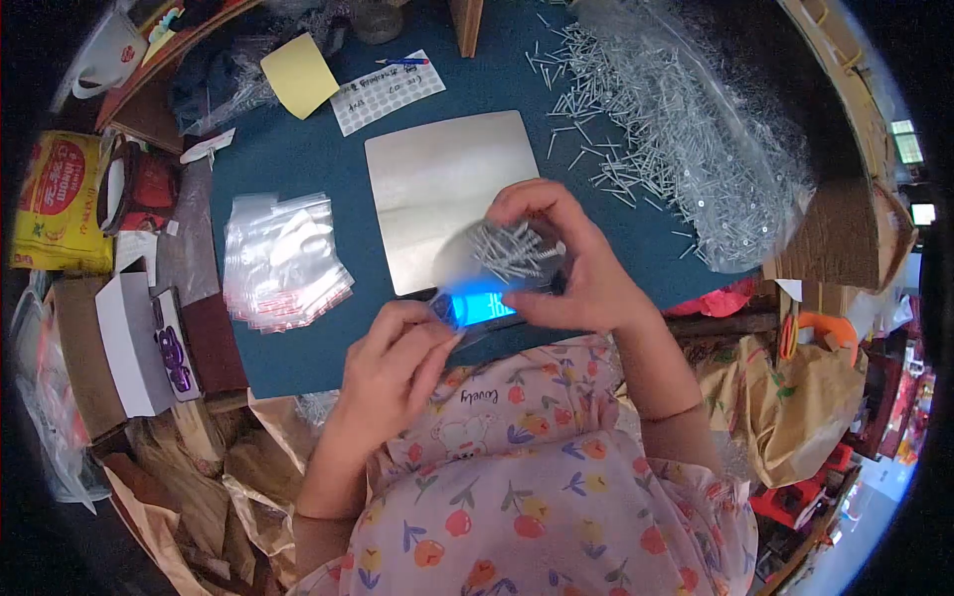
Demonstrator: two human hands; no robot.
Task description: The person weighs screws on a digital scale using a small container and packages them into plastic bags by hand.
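Observation:
A clear round cup of screws is in my right hand, its fingers and thumb wrapped around the side. The cup is tilted and partly blurred, over the near part of a scale's metal plate. Below it glows the scale's blue display, its digits partly covered by my right thumb. My left hand is closed in a pinch just left of the display, on what looks like the edge of a clear plastic bag. Most of that bag is blurred or hidden.
A large heap of loose screws spreads from a clear bag at the right. Several flat zip bags lie at the left. A sticker sheet, a pen and a yellow paper are at the back.

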